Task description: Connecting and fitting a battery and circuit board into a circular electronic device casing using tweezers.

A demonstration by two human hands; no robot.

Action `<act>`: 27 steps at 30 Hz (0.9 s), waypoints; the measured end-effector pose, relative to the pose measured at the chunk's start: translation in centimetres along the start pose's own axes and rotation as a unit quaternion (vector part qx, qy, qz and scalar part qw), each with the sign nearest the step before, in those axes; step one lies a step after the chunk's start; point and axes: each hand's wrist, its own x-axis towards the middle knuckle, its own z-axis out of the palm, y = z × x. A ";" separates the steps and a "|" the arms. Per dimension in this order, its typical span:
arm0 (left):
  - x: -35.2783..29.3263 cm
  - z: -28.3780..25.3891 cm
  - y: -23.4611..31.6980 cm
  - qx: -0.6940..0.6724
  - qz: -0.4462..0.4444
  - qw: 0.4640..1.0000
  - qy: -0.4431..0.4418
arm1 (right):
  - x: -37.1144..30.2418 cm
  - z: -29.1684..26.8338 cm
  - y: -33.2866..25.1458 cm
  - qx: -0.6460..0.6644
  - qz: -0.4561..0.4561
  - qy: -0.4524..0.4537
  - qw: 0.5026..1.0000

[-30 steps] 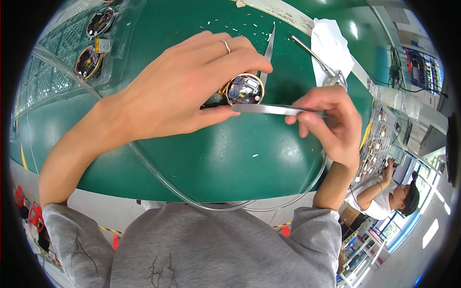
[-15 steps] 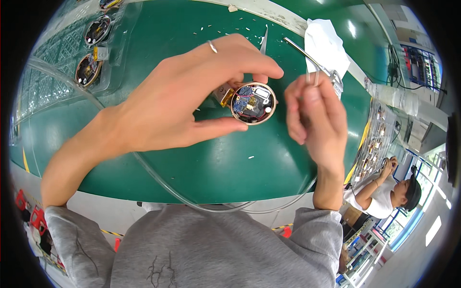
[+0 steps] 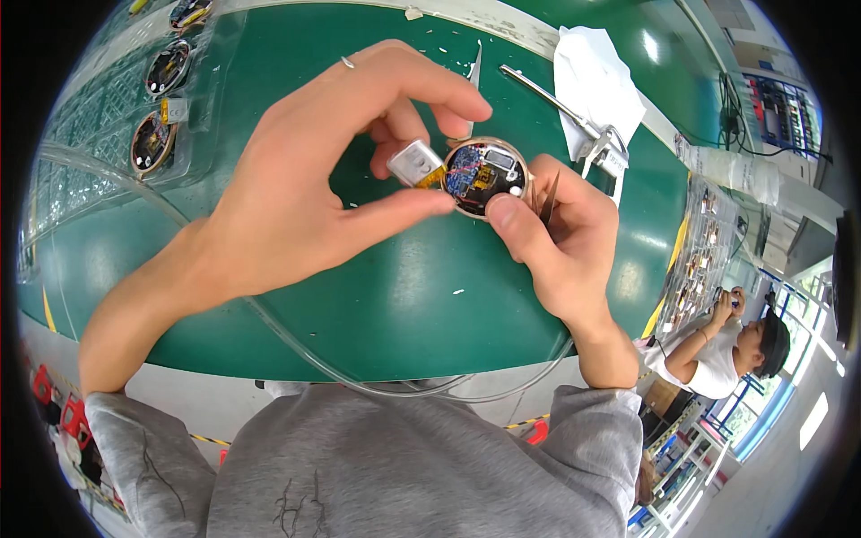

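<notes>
An open round watch case [image 3: 491,182] shows a dark circuit board with blue and yellow parts. A silver pouch battery [image 3: 415,164] sticks out at its left on a yellow flex strip. My left hand [image 3: 300,179] curves round the battery, with its thumb at the case's lower left edge and a fingertip at the upper edge; the index finger is raised. My right hand [image 3: 569,238] grips the case's right side, thumb over the rim. A dark pointed tip, seemingly tweezers [image 3: 550,199], shows among the right fingers; the rest is hidden.
Clear trays [image 3: 99,117] with similar watch cases [image 3: 154,142] stand at left. A pointed metal tool [image 3: 475,72], a metal rod [image 3: 547,94] and white paper [image 3: 596,81] lie beyond my hands. A clear tube [image 3: 305,350] crosses the near edge. A co-worker [image 3: 717,359] sits at right.
My right hand has moved left and taken hold of the case's right side. The case has shifted slightly right and up, and the battery now shows more fully beside my left hand.
</notes>
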 end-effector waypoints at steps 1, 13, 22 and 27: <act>-0.1 -0.1 0.0 -0.001 0.001 1.000 0.000 | 0.0 0.0 0.1 0.009 -0.010 0.012 1.000; -0.4 1.2 1.4 -0.062 -0.168 0.984 0.014 | -0.2 0.4 0.2 -0.126 -0.111 0.030 0.985; -0.2 1.7 1.5 -0.022 -0.188 0.980 0.054 | -0.5 1.0 0.8 -0.132 -0.097 0.047 0.985; -0.4 1.7 1.6 -0.030 -0.206 0.976 0.070 | -0.6 1.3 0.8 -0.125 -0.093 0.045 0.987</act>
